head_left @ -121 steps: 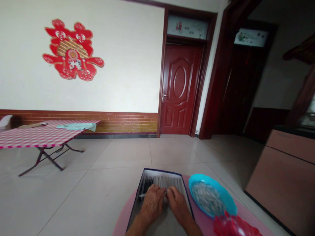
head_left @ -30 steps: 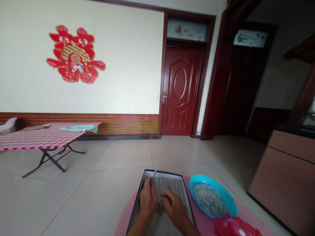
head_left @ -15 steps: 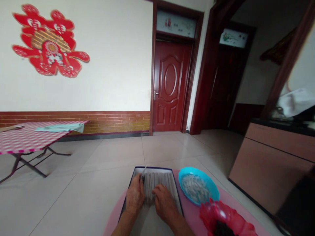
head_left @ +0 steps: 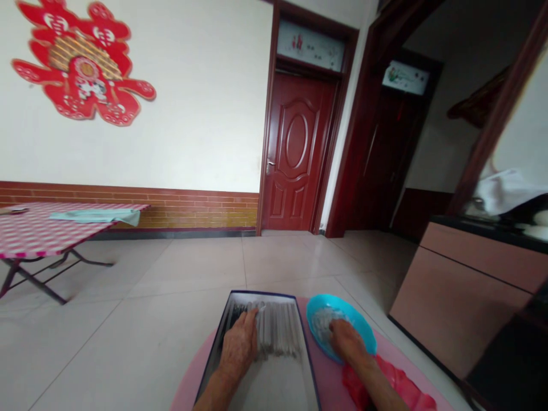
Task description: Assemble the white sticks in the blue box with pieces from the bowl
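My left hand (head_left: 240,341) lies over a row of thin grey, see-through sticks (head_left: 280,328) in a shallow white tray with a dark blue rim (head_left: 263,294). A small, shiny clear piece shows at its closed fingertips, too blurred to name. My right hand (head_left: 347,341) dips into a bright blue bowl (head_left: 369,331) right of the tray. Its fingers are bunched among many small, pale, translucent pieces (head_left: 326,317); what they pinch is hidden.
Tray and bowl stand on a round pink table (head_left: 192,371). A crumpled red plastic bag (head_left: 396,377) lies beneath my right forearm. At left is a folding table with a checked cloth (head_left: 81,234); at right, a brown cabinet (head_left: 462,291).
My right hand has moved from the sticks in the tray rightward into the blue bowl. The left hand stays over the tray, turned more over the sticks. The view has shifted slightly.
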`<action>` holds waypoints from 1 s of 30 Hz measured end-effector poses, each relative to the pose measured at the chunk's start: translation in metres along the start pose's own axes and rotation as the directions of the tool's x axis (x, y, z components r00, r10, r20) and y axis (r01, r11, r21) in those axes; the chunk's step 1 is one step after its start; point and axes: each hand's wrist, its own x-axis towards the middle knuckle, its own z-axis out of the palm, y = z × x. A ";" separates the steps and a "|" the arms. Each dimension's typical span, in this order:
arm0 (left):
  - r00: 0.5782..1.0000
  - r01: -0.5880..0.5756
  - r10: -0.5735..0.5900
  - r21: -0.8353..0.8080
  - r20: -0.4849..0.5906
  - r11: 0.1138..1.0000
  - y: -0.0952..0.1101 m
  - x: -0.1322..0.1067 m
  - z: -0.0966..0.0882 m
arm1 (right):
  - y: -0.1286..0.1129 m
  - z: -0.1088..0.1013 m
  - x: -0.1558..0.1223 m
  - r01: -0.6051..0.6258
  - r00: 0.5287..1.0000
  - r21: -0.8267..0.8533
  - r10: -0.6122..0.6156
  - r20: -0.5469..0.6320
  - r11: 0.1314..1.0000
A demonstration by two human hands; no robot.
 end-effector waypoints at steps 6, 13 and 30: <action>0.999 -0.038 0.036 -0.050 -0.041 0.998 0.000 -0.001 -0.001 | 0.014 0.007 -0.003 -0.026 1.000 0.018 0.026 -0.013 0.999; 0.999 -0.039 0.035 -0.128 -0.028 0.991 0.007 0.001 -0.006 | -0.013 -0.010 0.014 -0.023 0.997 0.172 0.035 -0.066 0.985; 0.996 -0.061 0.068 -0.116 0.060 0.991 0.010 0.002 -0.010 | -0.140 0.034 -0.021 -0.319 0.941 0.948 0.118 0.317 -0.003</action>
